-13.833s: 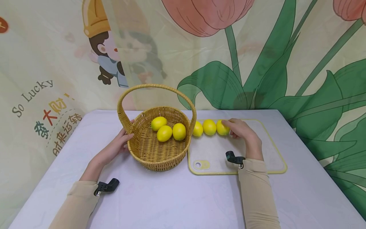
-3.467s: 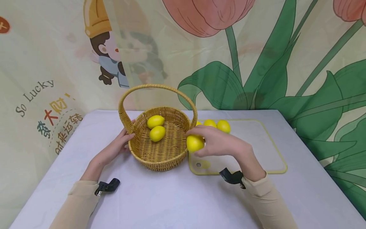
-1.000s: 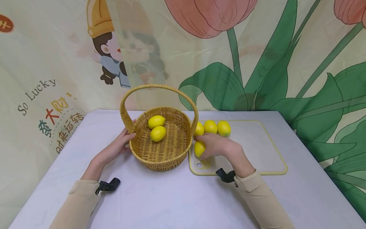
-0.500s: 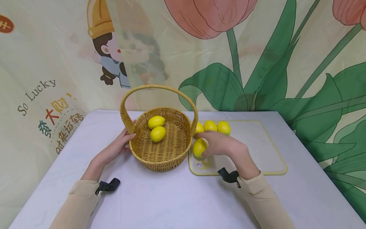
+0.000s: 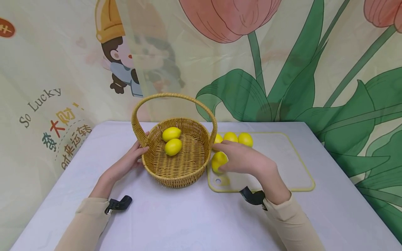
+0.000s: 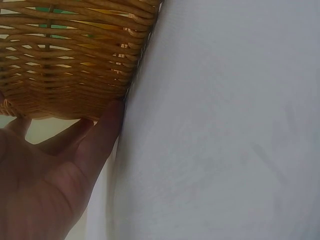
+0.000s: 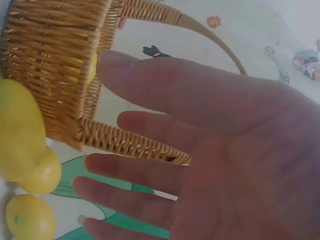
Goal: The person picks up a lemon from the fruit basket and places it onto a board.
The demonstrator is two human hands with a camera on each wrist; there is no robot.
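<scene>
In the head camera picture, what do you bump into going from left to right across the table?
Left hand → wicker basket with two lemons → right hand touching a lemon → bare end of the cutting board.

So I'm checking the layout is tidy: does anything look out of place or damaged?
One lemon lies apart from the row of three lemons at the cutting board's far edge, nearer its front corner, beside the right hand. Nothing looks spilled or damaged; the basket stands upright.
</scene>
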